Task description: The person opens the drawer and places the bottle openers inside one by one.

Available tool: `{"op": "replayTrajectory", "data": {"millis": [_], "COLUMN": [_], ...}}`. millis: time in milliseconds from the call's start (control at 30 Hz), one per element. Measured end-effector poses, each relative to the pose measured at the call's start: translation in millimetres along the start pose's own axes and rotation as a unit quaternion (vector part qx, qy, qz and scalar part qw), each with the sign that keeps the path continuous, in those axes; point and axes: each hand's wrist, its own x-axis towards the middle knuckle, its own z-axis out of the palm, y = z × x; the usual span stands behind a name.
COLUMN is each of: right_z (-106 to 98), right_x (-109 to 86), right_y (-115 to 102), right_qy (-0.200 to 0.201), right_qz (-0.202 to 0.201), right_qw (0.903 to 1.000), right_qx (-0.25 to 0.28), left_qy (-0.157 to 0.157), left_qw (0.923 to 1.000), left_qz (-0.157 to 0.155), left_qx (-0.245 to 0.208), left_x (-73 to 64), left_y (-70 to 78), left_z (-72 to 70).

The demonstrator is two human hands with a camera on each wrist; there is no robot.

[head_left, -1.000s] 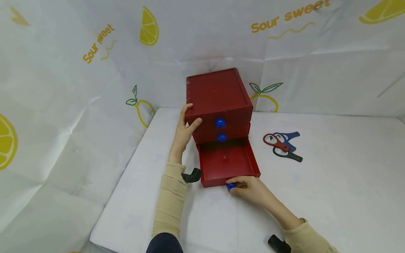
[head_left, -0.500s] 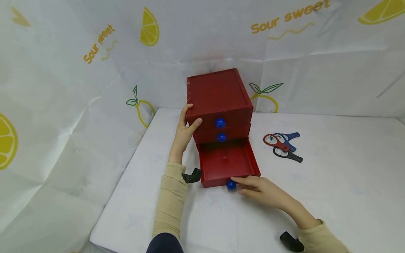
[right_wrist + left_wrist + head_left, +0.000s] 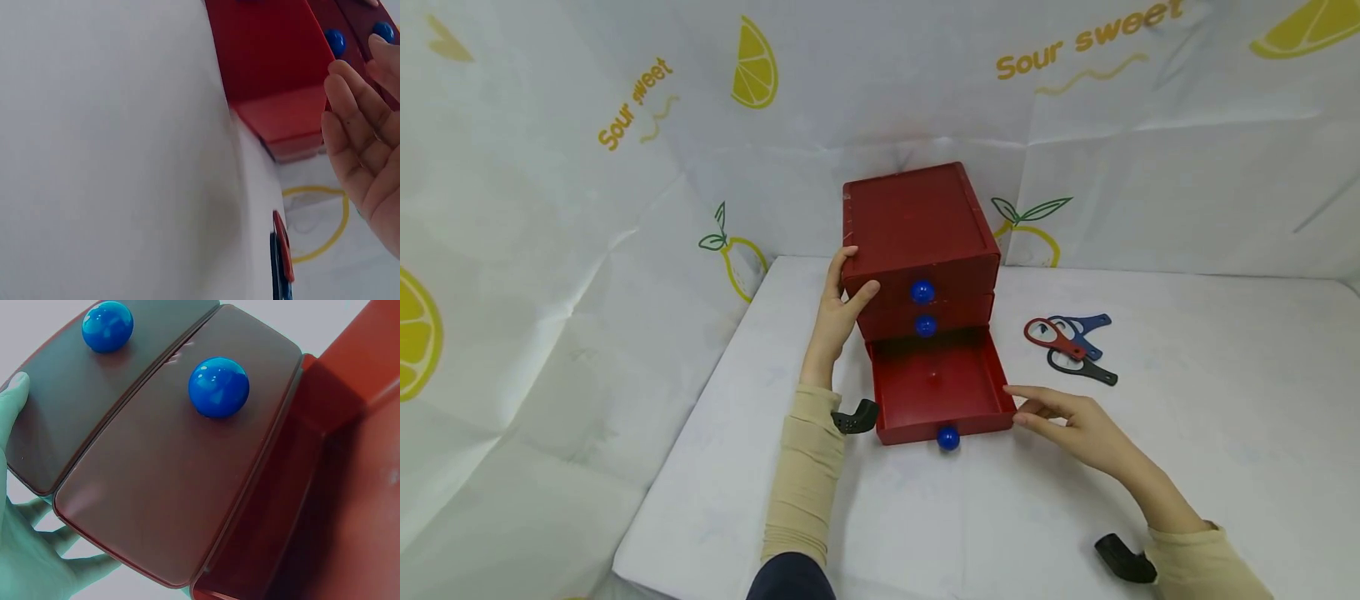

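Lemon-printed white sheeting (image 3: 865,83) is hanging behind a white tabletop (image 3: 1210,417). In the head view, a red drawer cabinet (image 3: 917,208) is standing with its bottom drawer (image 3: 910,432) jutting out. The left hand (image 3: 833,321) is bracing the cabinet's left corner; the right hand (image 3: 1084,425) is lingering at the drawer's right front corner, contact unclear. Rightward, magnifying glasses (image 3: 1078,351) are overlapping and tabletop is stretching farther; its left edge is slanting beside the left sleeve (image 3: 805,475). The left wrist view is revealing spread fingers (image 3: 94,567) along the cabinet's side, thumb on the front. The right wrist view is showing the right palm, fingers loosely bent, thumb apart.
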Motion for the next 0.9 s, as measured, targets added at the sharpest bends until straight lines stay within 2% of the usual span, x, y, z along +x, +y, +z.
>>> {"op": "replayTrajectory", "data": {"millis": [167,300,400,600,733,900], "right_z": [-16,-30,-39,-52,-55,-56], "right_x": [2.9,4.0,4.3,4.6,3.7,5.3], "right_y": [16,33,45,64,75,82], "right_qy": [0.049,0.048,0.042,0.038,0.02,0.011], "right_qz": [0.046,0.103,0.131,0.155,0.169,0.153], "right_qw": [0.9968,0.9915,0.9882,0.9805,0.9739,0.9737], "right_qx": [-0.043,-0.064,-0.068,-0.115,-0.15,-0.169], "left_qy": [0.001,0.002,0.002,0.007,0.011,0.019], "left_qw": [1.0,1.0,1.0,0.9999,0.9999,0.9997], "left_qz": [-0.003,-0.004,-0.005,-0.007,0.0,0.008], "left_qx": [0.004,0.005,0.003,0.002,0.007,0.01], "left_x": [-0.1,0.6,1.8,8.5,8.9,8.8], "left_y": [1.2,-0.6,-4.2,-21.4,-25.0,-23.7], "left_z": [0.2,-0.3,-1.3,-3.8,-3.4,-3.4]}}
